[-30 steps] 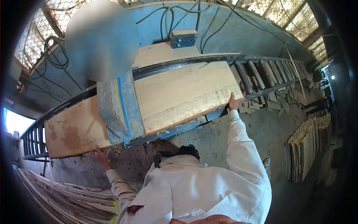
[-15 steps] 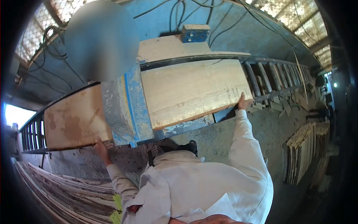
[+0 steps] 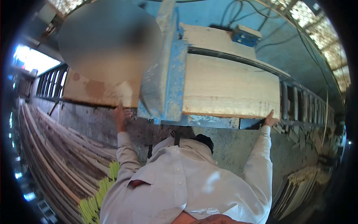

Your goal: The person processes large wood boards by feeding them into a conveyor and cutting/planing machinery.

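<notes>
A broad wooden board runs through a blue machine frame (image 3: 173, 78). The pale wooden board (image 3: 231, 86) lies on the right of the frame, with a rough brown front edge. To the left shows a browner, stained board surface (image 3: 97, 89); whether both are one piece, the frame hides. My left hand (image 3: 121, 116) grips the front edge of the stained part, thumb on top, close to the frame. At the front right corner of the pale board, my right hand (image 3: 270, 118) is closed on the edge, thumb up and fingers lower down.
Metal rollers (image 3: 305, 99) extend to the right, and more rollers (image 3: 52, 85) lie at the far left. Long wooden strips (image 3: 63, 149) are piled at lower left. A stack of sheets (image 3: 298, 190) stands at lower right, near scraps on the floor. A blue box (image 3: 246, 36) sits behind.
My view has swung left, so the machine and boards appear farther right and higher. Both hands keep their places along the board edges, with little visible movement against the frame.
</notes>
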`<state>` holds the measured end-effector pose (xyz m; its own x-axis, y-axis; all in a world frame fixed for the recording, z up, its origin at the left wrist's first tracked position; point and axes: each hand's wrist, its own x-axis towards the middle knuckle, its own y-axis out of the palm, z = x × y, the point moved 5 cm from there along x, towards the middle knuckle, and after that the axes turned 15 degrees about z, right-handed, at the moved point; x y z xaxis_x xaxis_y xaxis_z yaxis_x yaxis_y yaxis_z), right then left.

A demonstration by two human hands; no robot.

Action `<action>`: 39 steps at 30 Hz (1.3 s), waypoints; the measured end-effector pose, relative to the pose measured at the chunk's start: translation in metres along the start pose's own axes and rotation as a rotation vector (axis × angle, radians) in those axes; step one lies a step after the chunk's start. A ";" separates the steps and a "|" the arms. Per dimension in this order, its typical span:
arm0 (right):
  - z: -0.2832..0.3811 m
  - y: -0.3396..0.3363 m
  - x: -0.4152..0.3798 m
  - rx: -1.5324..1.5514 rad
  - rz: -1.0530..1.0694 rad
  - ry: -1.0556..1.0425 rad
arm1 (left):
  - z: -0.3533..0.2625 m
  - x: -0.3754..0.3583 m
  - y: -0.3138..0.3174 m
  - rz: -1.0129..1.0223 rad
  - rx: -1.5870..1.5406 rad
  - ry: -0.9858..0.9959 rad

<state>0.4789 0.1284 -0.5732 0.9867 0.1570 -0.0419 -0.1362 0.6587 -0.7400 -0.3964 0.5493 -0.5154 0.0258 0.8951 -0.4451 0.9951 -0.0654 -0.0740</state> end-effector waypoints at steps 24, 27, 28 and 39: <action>0.027 -0.009 -0.026 0.107 0.015 0.029 | 0.020 0.016 -0.006 0.056 -0.181 0.147; 0.027 -0.012 -0.025 0.086 0.000 0.058 | 0.006 -0.004 0.008 0.021 -0.152 0.096; 0.037 -0.019 -0.034 0.147 0.043 0.058 | 0.007 -0.003 0.006 0.040 -0.138 0.109; 0.055 -0.037 -0.059 0.190 0.051 0.163 | 0.012 0.005 0.006 0.014 -0.123 0.064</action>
<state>0.4208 0.1346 -0.5064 0.9772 0.0834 -0.1951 -0.1856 0.7816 -0.5956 -0.3917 0.5477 -0.5288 0.0421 0.9211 -0.3871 0.9987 -0.0274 0.0434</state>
